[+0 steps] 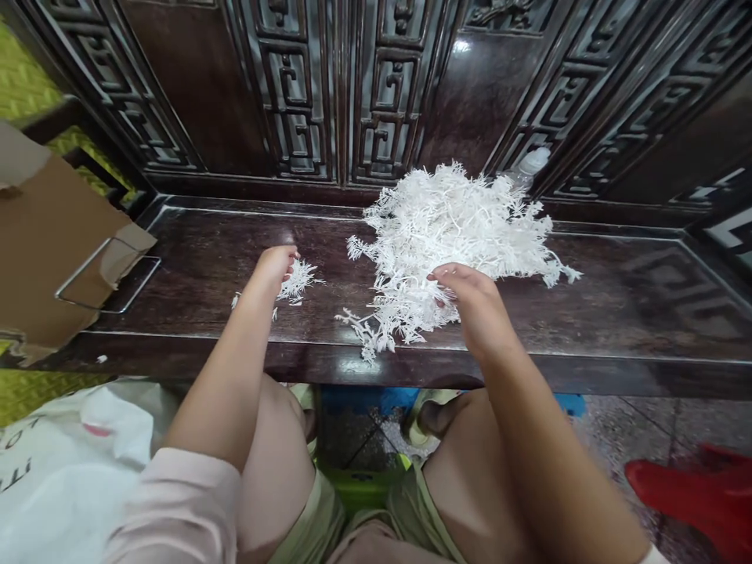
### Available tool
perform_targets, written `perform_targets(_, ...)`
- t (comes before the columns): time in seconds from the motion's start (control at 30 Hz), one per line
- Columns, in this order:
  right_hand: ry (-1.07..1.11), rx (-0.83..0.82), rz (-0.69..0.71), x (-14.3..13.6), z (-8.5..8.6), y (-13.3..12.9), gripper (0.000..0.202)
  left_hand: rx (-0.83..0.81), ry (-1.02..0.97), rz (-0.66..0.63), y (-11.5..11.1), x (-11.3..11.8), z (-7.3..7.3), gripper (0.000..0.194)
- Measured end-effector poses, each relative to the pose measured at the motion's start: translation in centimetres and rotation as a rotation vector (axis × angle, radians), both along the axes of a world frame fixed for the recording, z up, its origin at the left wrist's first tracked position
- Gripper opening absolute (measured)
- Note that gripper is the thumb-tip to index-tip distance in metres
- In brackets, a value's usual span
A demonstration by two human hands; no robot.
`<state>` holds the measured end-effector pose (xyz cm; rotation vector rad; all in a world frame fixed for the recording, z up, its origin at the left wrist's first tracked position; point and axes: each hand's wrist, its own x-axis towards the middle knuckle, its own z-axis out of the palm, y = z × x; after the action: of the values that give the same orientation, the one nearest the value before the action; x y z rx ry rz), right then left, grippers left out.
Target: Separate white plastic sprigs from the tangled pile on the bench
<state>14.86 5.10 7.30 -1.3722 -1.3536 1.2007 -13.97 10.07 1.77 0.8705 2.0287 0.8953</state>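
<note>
A large heap of white, branching plastic sprigs (pixel 452 219) lies on the dark wooden bench top (pixel 587 313). At the heap's near edge, my right hand (pixel 473 294) has its fingers curled round a white sprig, still among the others. My left hand (pixel 276 265) is farther left, its fingers drawn together beside a small pile of short white pieces (pixel 298 280). Whatever those fingers hold is hidden behind the hand. One loose sprig (pixel 370 333) sticks out over the front of the bench.
A clear bottle with a white cap (pixel 533 160) stands behind the heap, against the carved wooden panels (pixel 294 94). To the left are a cardboard box (pixel 52 235) with a metal wire frame (pixel 126 301) and a white bag (pixel 76 470). Something red (pixel 699 489) lies at lower right.
</note>
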Motion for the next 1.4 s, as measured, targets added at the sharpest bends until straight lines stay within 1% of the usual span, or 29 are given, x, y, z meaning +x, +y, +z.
perform_targets(0.1, -0.007, -0.025, 0.033, -0.8, -0.5, -0.2, 0.017, -0.056, -0.001, 0.025, 0.5, -0.5, -2.3, 0.012)
perform_targets(0.2, -0.004, -0.081, 0.04, -0.8, -0.5, -0.1, 0.018, -0.077, 0.058, 0.044, 0.8, -1.6, -3.5, 0.017)
perform_targets(0.27, 0.0, -0.084, 0.032, -0.7, -0.4, 0.0, 0.017, -0.072, 0.125, 0.05, 0.9, -2.7, -3.6, 0.018)
perform_targets(0.37, -0.005, -0.069, 0.026, -0.6, -0.3, 0.2, 0.016, -0.092, 0.234, 0.04, 0.6, -4.4, -3.4, 0.016)
perform_targets(0.43, -0.014, -0.073, 0.021, -0.6, -0.4, 0.3, 0.015, -0.164, 0.284, -0.008, 0.2, -5.2, -3.2, 0.013)
perform_targets(0.47, -0.02, -0.075, 0.017, -0.6, -0.4, 0.4, 0.015, -0.231, 0.294, -0.046, -0.2, -5.4, -3.3, 0.013)
perform_targets(0.57, -0.032, -0.079, 0.011, -0.6, -0.4, 0.5, 0.015, -0.469, 0.278, -0.16, -1.1, -5.3, -3.9, 0.019)
perform_targets(0.63, -0.032, -0.08, 0.014, -0.5, -0.4, 0.6, 0.015, -0.569, 0.265, -0.201, -1.4, -4.8, -4.5, 0.025)
perform_targets(0.73, -0.041, -0.077, 0.01, -0.5, -0.3, 0.7, 0.015, -0.626, 0.276, -0.23, -1.4, -4.0, -5.2, 0.032)
perform_targets(0.83, -0.06, -0.073, 0.006, -0.4, -0.3, 0.9, 0.015, -0.643, 0.264, -0.255, -1.4, -3.7, -5.2, 0.032)
perform_targets(0.93, -0.063, -0.074, 0.01, -0.3, -0.3, 1.0, 0.015, -0.613, 0.237, -0.273, -1.4, -4.0, -4.3, 0.025)
perform_targets(1.0, -0.053, -0.075, 0.017, -0.4, -0.5, 0.9, 0.015, -0.551, 0.217, -0.285, -1.3, -4.3, -3.4, 0.019)
perform_targets(1.03, -0.048, -0.075, 0.021, -0.5, -0.6, 0.9, 0.015, -0.48, 0.211, -0.283, -1.2, -4.4, -2.9, 0.016)
perform_targets(1.1, -0.054, -0.083, 0.041, -0.8, -0.7, 0.6, 0.016, -0.276, 0.235, -0.25, -0.9, -4.4, -2.2, 0.013)
perform_targets(1.17, -0.076, -0.095, 0.066, -1.2, -0.9, 0.4, 0.017, -0.094, 0.313, -0.178, -0.5, -4.2, -1.9, 0.018)
perform_targets(1.2, -0.086, -0.1, 0.076, -1.4, -1.0, 0.4, 0.017, -0.049, 0.367, -0.144, -0.3, -3.9, -1.8, 0.022)
perform_targets(1.3, -0.076, -0.118, 0.081, -1.8, -1.3, 0.5, 0.016, -0.064, 0.499, -0.114, 0.0, -2.7, -1.5, 0.033)
perform_targets(1.37, -0.03, -0.149, 0.078, -1.8, -1.4, 0.8, 0.014, -0.038, 0.495, -0.157, -0.2, -1.0, -0.6, 0.037)
perform_targets(1.4, 0.008, -0.17, 0.082, -1.8, -1.4, 0.9, 0.014, -0.004, 0.457, -0.203, -0.5, 0.2, 0.1, 0.038)
